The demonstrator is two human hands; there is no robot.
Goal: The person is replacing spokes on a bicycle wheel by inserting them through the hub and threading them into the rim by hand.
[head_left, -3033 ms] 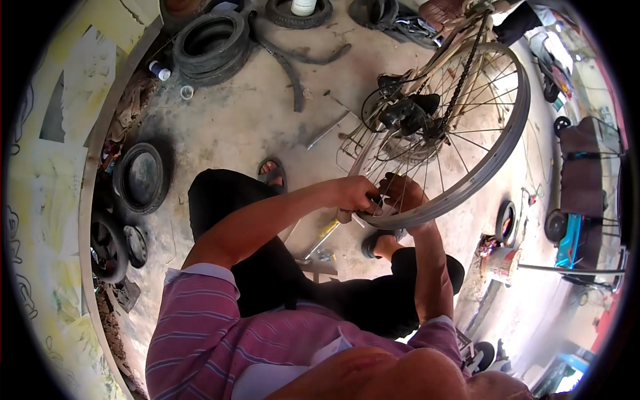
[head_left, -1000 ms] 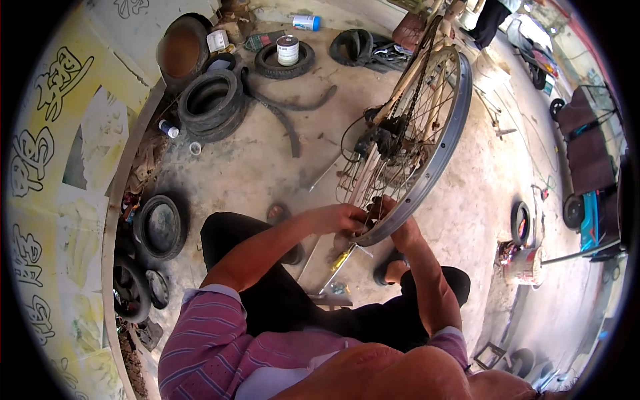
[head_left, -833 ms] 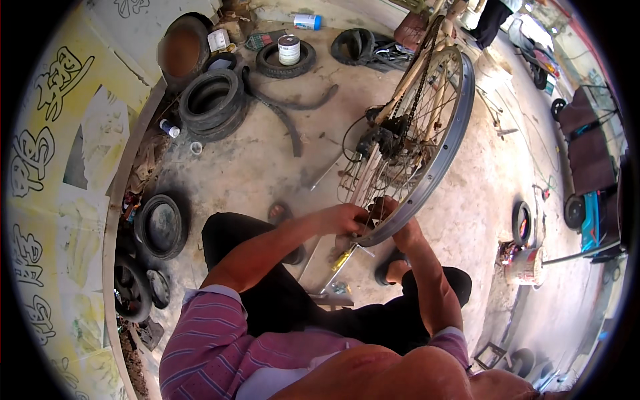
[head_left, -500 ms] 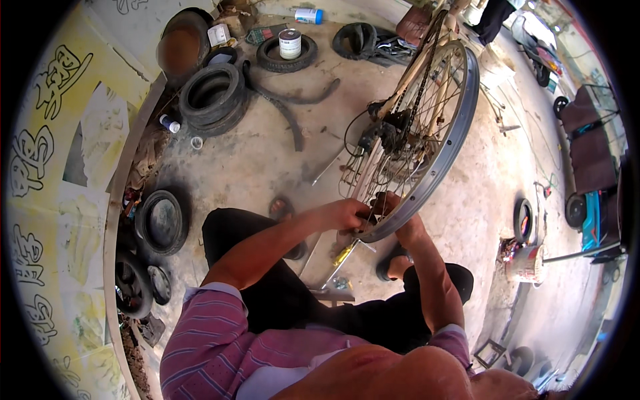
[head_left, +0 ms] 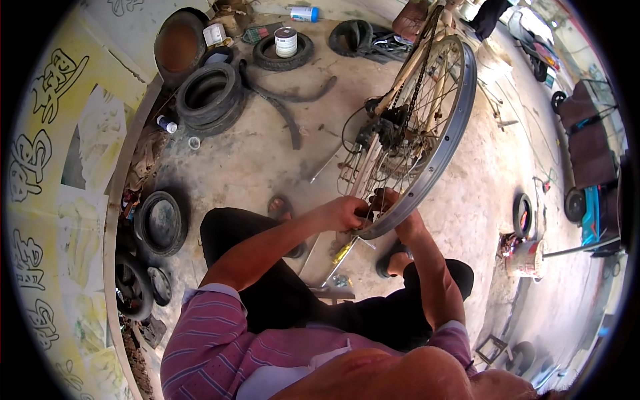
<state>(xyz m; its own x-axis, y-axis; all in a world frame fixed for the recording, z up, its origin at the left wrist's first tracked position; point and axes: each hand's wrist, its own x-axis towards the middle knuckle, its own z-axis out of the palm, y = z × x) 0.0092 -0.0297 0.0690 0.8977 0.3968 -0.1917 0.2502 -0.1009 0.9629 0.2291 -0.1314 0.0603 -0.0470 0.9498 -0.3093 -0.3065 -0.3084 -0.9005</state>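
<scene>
A bicycle wheel with a bare silver rim (head_left: 445, 157), black spokes and no tire stands in a pale frame (head_left: 400, 83), with chain and black derailleur (head_left: 383, 127). My left hand (head_left: 350, 213) has its fingers curled at the spokes on the rim's lower inner side; what they grip is hidden. My right hand (head_left: 397, 210) reaches behind the rim, fingers bent among the spokes close to my left fingertips; what it holds is unclear. Just below them is a yellow-handled tool (head_left: 342, 253) among thin metal bars.
Stacked tires (head_left: 207, 93), a tire holding a paint can (head_left: 285, 42), and rubber strips (head_left: 287, 120) lie ahead. More tires (head_left: 160, 223) line the left wall. At right are a teal three-wheeler (head_left: 592, 217), a bucket (head_left: 525, 260) and a parked scooter (head_left: 530, 40). Another person's dark-clad legs (head_left: 483, 20) show at top.
Since three seconds ago the wheel appears narrower and more edge-on, and the surroundings have shifted in view. Over the last second both hands stay at the spokes, moving only slightly.
</scene>
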